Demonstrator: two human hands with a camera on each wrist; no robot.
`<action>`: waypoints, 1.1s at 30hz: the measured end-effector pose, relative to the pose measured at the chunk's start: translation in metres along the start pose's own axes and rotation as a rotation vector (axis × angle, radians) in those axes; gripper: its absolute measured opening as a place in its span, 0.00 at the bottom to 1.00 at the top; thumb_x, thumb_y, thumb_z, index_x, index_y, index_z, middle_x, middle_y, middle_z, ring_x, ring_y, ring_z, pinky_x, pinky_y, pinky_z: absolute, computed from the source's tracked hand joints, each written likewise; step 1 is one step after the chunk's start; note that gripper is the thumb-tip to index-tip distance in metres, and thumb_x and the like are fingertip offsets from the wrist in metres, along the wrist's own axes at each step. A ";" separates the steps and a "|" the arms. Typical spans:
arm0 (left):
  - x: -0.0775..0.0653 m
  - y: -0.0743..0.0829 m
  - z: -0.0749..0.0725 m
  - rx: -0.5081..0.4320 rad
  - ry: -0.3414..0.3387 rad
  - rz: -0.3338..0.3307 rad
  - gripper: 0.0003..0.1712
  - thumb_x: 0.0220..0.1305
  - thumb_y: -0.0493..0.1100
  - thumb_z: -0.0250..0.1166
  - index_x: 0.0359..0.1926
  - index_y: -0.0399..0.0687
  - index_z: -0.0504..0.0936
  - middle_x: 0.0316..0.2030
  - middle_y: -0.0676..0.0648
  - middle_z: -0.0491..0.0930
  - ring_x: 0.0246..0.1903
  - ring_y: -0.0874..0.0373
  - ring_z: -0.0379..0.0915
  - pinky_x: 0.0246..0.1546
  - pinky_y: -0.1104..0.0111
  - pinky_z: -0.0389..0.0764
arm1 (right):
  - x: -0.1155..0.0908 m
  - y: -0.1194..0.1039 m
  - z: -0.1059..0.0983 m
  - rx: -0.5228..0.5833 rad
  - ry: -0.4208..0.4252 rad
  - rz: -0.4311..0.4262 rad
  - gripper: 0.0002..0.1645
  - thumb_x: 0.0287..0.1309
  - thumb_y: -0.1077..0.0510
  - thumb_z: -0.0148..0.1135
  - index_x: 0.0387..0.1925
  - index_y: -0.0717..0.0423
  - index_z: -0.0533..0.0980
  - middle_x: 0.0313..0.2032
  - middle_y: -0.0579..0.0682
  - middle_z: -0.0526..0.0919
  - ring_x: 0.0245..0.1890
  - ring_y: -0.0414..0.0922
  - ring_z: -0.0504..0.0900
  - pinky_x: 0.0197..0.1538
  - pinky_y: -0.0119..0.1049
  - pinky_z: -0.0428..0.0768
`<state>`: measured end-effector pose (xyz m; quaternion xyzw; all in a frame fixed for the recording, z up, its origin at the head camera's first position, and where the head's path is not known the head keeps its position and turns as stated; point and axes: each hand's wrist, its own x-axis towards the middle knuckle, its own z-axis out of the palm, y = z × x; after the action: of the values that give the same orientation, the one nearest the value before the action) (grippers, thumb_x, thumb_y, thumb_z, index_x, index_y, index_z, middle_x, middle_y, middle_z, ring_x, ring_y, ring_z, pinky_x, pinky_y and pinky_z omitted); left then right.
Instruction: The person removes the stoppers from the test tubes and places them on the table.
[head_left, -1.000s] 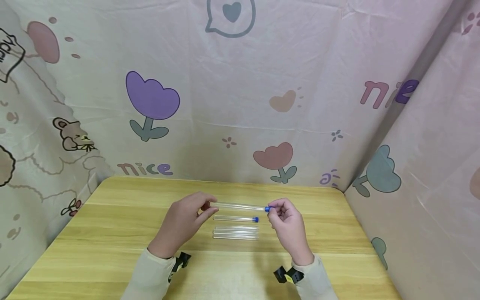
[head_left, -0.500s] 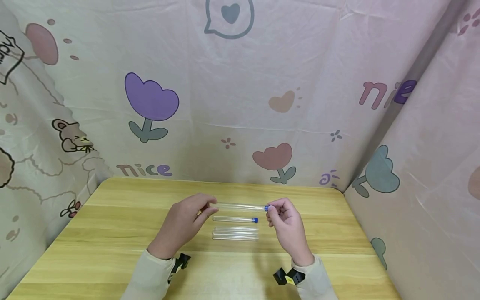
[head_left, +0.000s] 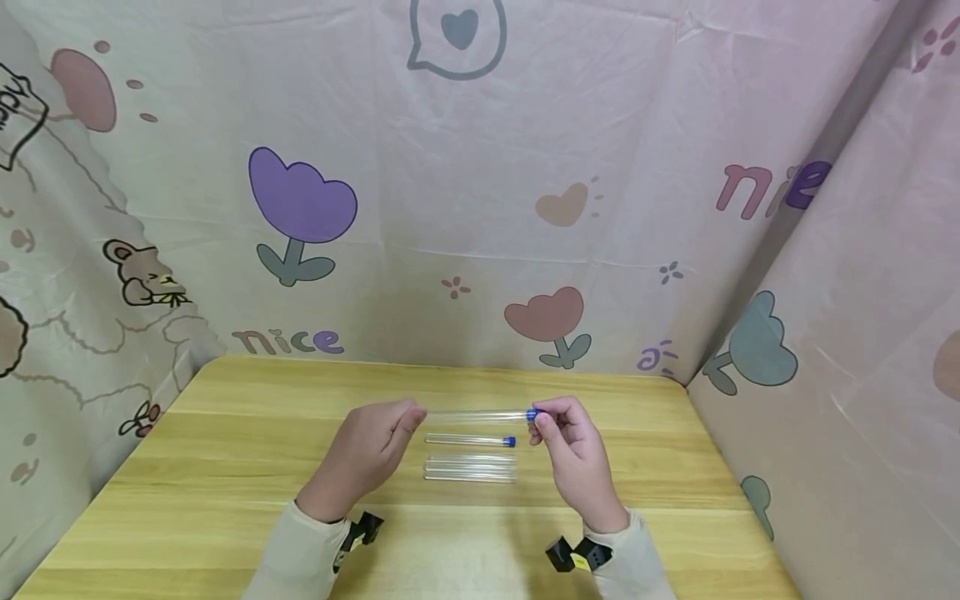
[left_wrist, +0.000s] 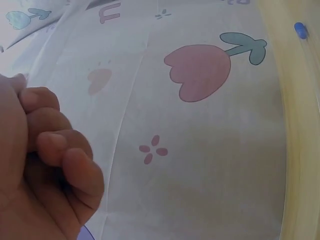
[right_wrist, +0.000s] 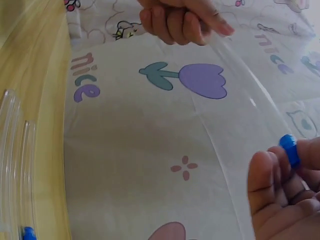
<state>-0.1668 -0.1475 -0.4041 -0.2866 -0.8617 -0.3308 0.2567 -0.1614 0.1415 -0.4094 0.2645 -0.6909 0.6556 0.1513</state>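
Note:
Between my two hands a clear test tube (head_left: 476, 417) is held lengthwise above the table. My left hand (head_left: 371, 446) grips its left end, thumb pressed against curled fingers; that end is hidden in the grip. At the other end, my right hand (head_left: 579, 458) pinches the blue cap (head_left: 532, 415) between thumb and forefinger. The right wrist view shows the tube running from the cap (right_wrist: 289, 149) up to the left hand (right_wrist: 175, 21). Below it on the table lies a second test tube (head_left: 465, 440) with a blue cap. Several uncapped tubes (head_left: 470, 468) lie side by side nearer me.
The wooden table (head_left: 247, 467) ends at a patterned cloth (head_left: 420, 275) hung behind it. More of this cloth closes off the left and right sides. Black devices (head_left: 577, 553) are strapped to both wrists over light sleeves.
My left hand has turned, its thumb now coming over the curled fingers at the tube's end. The held tube's tilt has shifted slightly. My right hand keeps its pinch on the cap.

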 end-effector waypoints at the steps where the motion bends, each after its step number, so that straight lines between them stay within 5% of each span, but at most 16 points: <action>1: 0.000 0.000 0.000 -0.010 -0.003 -0.002 0.25 0.81 0.43 0.54 0.21 0.57 0.61 0.18 0.65 0.49 0.18 0.74 0.42 0.19 0.77 0.51 | 0.000 0.000 0.000 -0.001 0.003 -0.023 0.09 0.76 0.70 0.49 0.51 0.73 0.71 0.38 0.64 0.76 0.38 0.39 0.79 0.41 0.31 0.83; 3: 0.000 0.000 0.000 -0.030 -0.001 -0.014 0.23 0.80 0.42 0.55 0.23 0.55 0.64 0.18 0.65 0.51 0.18 0.73 0.45 0.19 0.77 0.55 | 0.000 0.001 0.001 -0.008 0.017 -0.055 0.08 0.76 0.72 0.49 0.51 0.74 0.71 0.37 0.62 0.76 0.37 0.39 0.78 0.39 0.31 0.82; 7: -0.001 0.002 0.000 -0.097 0.027 -0.065 0.04 0.73 0.42 0.65 0.38 0.54 0.79 0.25 0.65 0.71 0.23 0.73 0.68 0.25 0.75 0.75 | 0.000 0.001 0.001 -0.020 0.083 -0.021 0.08 0.76 0.70 0.50 0.50 0.73 0.72 0.35 0.57 0.77 0.34 0.39 0.78 0.35 0.30 0.81; 11: 0.001 0.004 -0.002 -0.113 0.031 -0.049 0.19 0.65 0.43 0.74 0.55 0.51 0.82 0.36 0.58 0.82 0.36 0.67 0.80 0.36 0.71 0.85 | 0.001 0.001 0.000 -0.006 0.140 0.083 0.10 0.77 0.65 0.53 0.49 0.73 0.73 0.33 0.59 0.78 0.31 0.41 0.79 0.33 0.30 0.82; 19: 0.004 0.002 -0.001 0.029 0.068 0.076 0.15 0.61 0.44 0.76 0.50 0.55 0.89 0.33 0.63 0.79 0.27 0.73 0.69 0.28 0.80 0.77 | 0.001 -0.001 -0.001 -0.023 0.117 0.192 0.12 0.78 0.60 0.54 0.52 0.65 0.78 0.33 0.62 0.79 0.29 0.44 0.80 0.34 0.33 0.84; 33: 0.003 0.000 0.000 0.033 0.081 0.141 0.09 0.65 0.42 0.73 0.46 0.55 0.88 0.29 0.63 0.76 0.24 0.72 0.61 0.24 0.80 0.67 | 0.002 0.000 0.001 -0.046 0.131 0.229 0.12 0.79 0.59 0.53 0.47 0.63 0.80 0.31 0.60 0.78 0.28 0.45 0.79 0.33 0.34 0.83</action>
<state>-0.1685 -0.1466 -0.4021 -0.3288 -0.8336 -0.3090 0.3187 -0.1631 0.1403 -0.4085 0.1371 -0.7200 0.6684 0.1263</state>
